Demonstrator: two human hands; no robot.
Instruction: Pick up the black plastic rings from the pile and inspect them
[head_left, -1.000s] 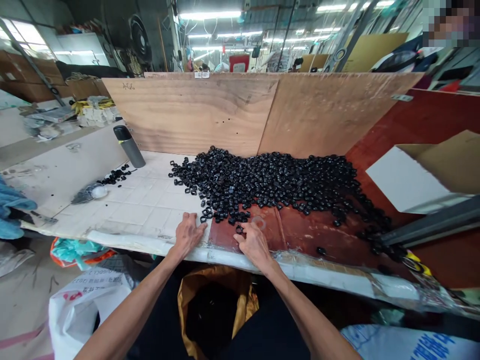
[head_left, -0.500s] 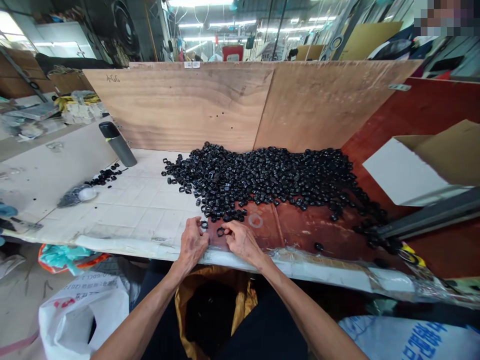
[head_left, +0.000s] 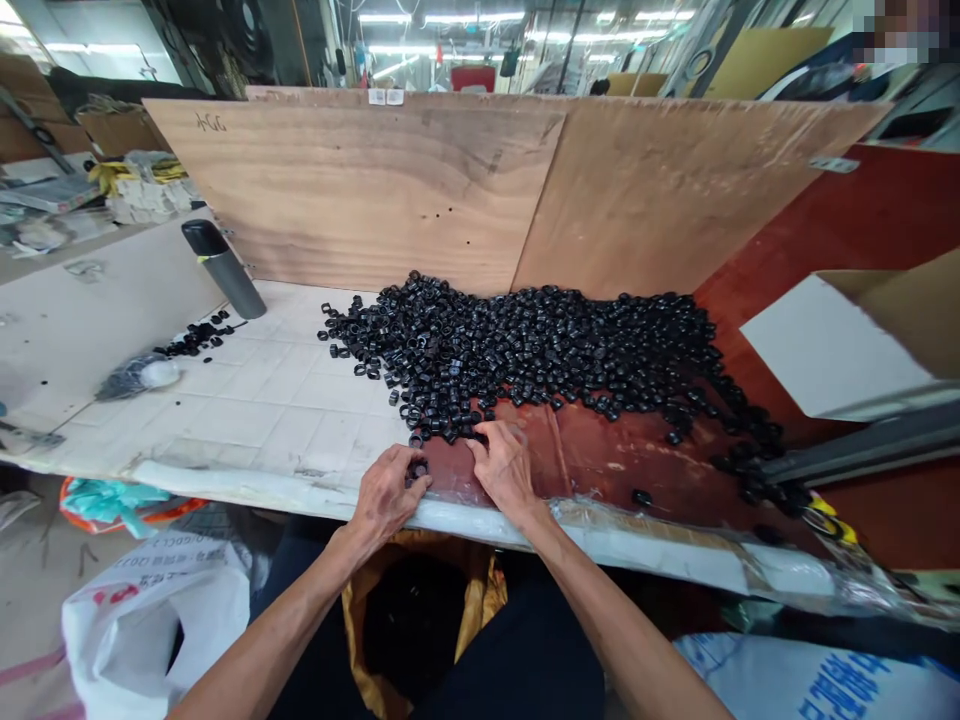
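Observation:
A broad heap of small black plastic rings [head_left: 525, 345] spreads along the back of the worktable. My left hand [head_left: 390, 492] rests near the table's front edge, its fingers curled round one or more black rings [head_left: 420, 468]. Just beyond those fingers, another loose ring lies at the heap's front tip. My right hand [head_left: 505, 468] reaches to the front edge of the heap, thumb and fingers closed at a black ring there; the fingers partly cover it. Below the edge, between my legs, an open yellow sack [head_left: 356, 640] contains a dark mass.
Wooden boards [head_left: 360, 190] wall off the back of the table. On the left stand a grey bottle [head_left: 231, 280], a few scattered black pieces and a tied bag [head_left: 127, 380]. A white carton [head_left: 832, 350] and a metal bar [head_left: 847, 450] are at the right.
My right hand has moved away from my left, up and rightward to the heap's edge. The ring it pinched is no longer at its fingertips. My left hand has shifted slightly right and curled more.

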